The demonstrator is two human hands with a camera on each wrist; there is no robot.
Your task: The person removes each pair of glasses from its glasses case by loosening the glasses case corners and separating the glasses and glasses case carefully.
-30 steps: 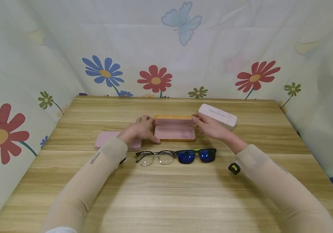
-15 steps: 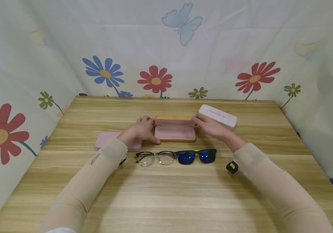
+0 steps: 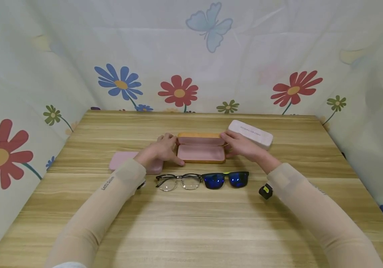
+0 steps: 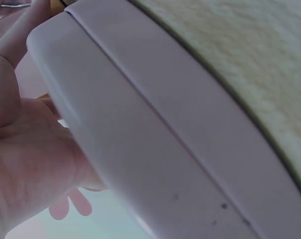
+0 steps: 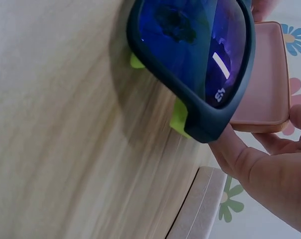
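An orange glasses case [image 3: 200, 153] with a pink lining stands open on the table, its lid raised at the back. My left hand [image 3: 160, 150] grips its left end, thumb at the front corner and fingers behind. At the other end my right hand [image 3: 245, 147] holds the case, thumb on the lid's edge; the right wrist view shows that thumb [image 5: 300, 117] against the pink-lined lid [image 5: 270, 79]. In front lie clear-lens eyeglasses [image 3: 179, 182] and, beside them, sunglasses [image 3: 225, 180] with blue lenses. The left wrist view is mostly filled by a closed pink glasses case [image 4: 140, 124].
Partly under my left forearm lies the pink case [image 3: 122, 160]. A white glasses case [image 3: 251, 134] with lettering sits behind my right hand. Black devices show at both wrists, the right one [image 3: 266, 191] with a yellow-green mark. A flowered curtain [image 3: 245, 74] surrounds the wooden table [image 3: 191, 230].
My right forearm and wrist have shifted slightly inward to the left. Both hands keep their places on the orange glasses case, and the eyewear has stayed put.
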